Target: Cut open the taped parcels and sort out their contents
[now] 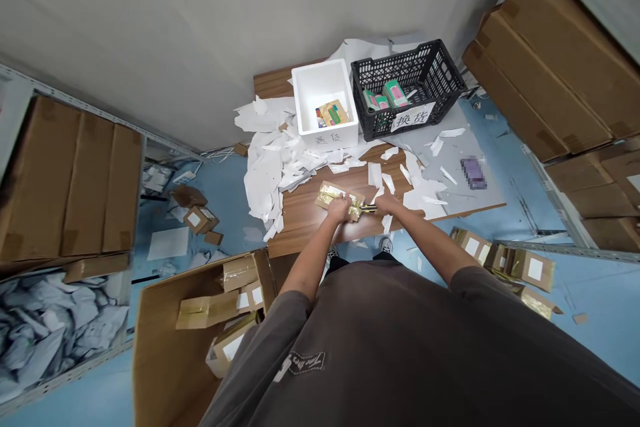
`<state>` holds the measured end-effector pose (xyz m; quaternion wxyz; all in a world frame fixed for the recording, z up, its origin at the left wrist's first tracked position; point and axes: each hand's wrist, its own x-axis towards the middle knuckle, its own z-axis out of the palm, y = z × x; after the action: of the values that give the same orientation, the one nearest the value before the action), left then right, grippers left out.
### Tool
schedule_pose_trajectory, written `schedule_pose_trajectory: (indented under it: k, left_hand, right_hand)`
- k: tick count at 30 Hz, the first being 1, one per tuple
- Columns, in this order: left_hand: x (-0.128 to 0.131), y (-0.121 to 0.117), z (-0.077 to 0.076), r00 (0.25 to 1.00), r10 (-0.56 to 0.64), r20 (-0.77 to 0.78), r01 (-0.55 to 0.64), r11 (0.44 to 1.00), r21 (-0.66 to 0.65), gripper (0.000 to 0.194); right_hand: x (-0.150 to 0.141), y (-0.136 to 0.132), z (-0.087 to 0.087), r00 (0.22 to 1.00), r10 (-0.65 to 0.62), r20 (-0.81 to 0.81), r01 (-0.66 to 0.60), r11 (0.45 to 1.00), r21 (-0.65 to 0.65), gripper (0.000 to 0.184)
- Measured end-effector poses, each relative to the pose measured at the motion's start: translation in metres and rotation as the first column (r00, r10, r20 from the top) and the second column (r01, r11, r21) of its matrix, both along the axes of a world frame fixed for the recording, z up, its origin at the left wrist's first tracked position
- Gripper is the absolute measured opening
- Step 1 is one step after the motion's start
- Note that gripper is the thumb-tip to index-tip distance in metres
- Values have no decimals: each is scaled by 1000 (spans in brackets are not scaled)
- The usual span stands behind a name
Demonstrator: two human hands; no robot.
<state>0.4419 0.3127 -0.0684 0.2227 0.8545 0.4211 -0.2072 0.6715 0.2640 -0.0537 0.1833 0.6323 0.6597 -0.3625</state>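
Note:
A small cardboard box (326, 194) wrapped in shiny tan tape lies on the wooden table near its front edge. My left hand (339, 208) is closed over the box, gripping it at its middle. In my right hand (386, 203) is a slim black and yellow tool, seemingly a box cutter (369, 208), pointing left. Its tip meets the right end of the box; the blade itself is too small to make out. Torn white paper scraps (375, 175) lie just beyond both hands.
Behind the box stand a white foam bin (327, 140) with small packets and a black plastic crate (370, 121) with green-pink boxes. A blurred purple item (473, 172) lies at right. A large open carton (165, 320) of parcels stands at left. Shelves with brown cartons (95, 180) flank both sides.

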Motion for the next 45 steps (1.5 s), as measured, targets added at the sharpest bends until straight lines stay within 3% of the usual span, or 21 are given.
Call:
schedule_pose_trajectory:
  k: [3,8,14,20,25,29,33,39,42,45]
  left_hand:
    - [-3,-1,3,1000,-22,22,21,1000,11,90]
    - [-3,1,7,999,-37,15,36,999,9,84]
    - [-5,0,7,999,-30,11,31,999,-11,92]
    - [-9,-1,5,998,-24,50,24,1000,-15,79]
    - [-9,3,11,998,-44,39,44,999,-3,91]
    - [-7,4,11,998,-40,38,40,999,-2,89]
    - [-7,3,7,996,4,84,-3,1000,-9,89]
    - [-16,-4,12,980,107,168,-103,994,-33,76]
    - [-16,-15,11,969,193,153,-196,981,7,64]
    - [-12,-19,5,970,220,102,-230,968,96,66]
  right_hand:
    - [-1,-11,-6,1000,-1,9,0,1000,12,37]
    - [-9,-24,-13,988,-148,-39,145,987,-64,30]
    - [-16,-38,-20,980,-184,-74,180,982,-64,32]
    - [-17,-36,-22,991,-134,-16,134,991,-4,36]
    - [-19,-29,-15,996,-88,-14,88,996,16,34]
    - [-30,-36,-16,995,-95,-14,95,995,-12,34]
    - [-35,-49,-20,989,-148,-7,148,989,-16,36]
    - [-14,-70,-12,949,-312,55,312,950,9,37]
    - [-6,-82,-4,917,-395,-53,395,918,-9,49]
    - [-6,-91,2,888,-434,-152,437,899,-10,58]
